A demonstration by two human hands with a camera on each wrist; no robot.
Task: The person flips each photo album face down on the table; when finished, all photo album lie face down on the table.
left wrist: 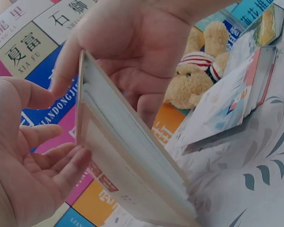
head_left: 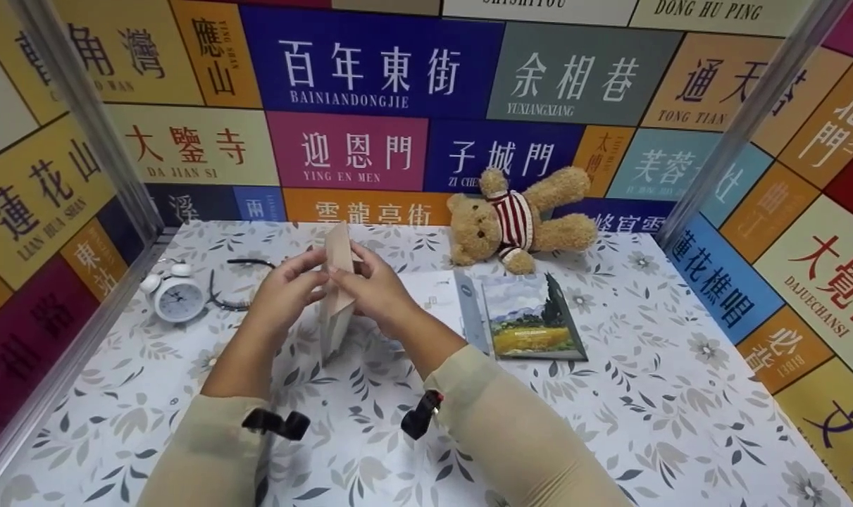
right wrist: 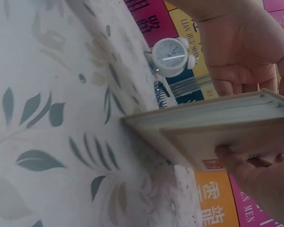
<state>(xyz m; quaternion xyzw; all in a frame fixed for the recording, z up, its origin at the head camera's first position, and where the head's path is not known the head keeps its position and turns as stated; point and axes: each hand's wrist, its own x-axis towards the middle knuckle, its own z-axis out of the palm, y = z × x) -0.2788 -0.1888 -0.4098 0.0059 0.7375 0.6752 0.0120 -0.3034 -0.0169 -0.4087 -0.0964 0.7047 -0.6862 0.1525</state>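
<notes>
Upright between both hands is a beige hardcover book [head_left: 338, 317] with red marks on its cover. Its covers lean slightly apart, and pale page edges show in the left wrist view. From the left, my left hand [head_left: 289, 285] holds the book near its upper edge, fingertips against the cover [left wrist: 132, 184]. On the other side my right hand [head_left: 380, 285] grips it, thumb reaching over the upper edge toward the left thumb. A curled finger of the right hand [right wrist: 265, 184] presses the cover in the right wrist view.
A white alarm clock [head_left: 178, 296] stands at the left beside a dark curved band [head_left: 218, 299]. Right of my hands lie a white-and-blue book [head_left: 472, 310] and a book with a painted landscape cover [head_left: 532, 320]. A teddy bear [head_left: 514, 222] lies behind them against the lettered wall.
</notes>
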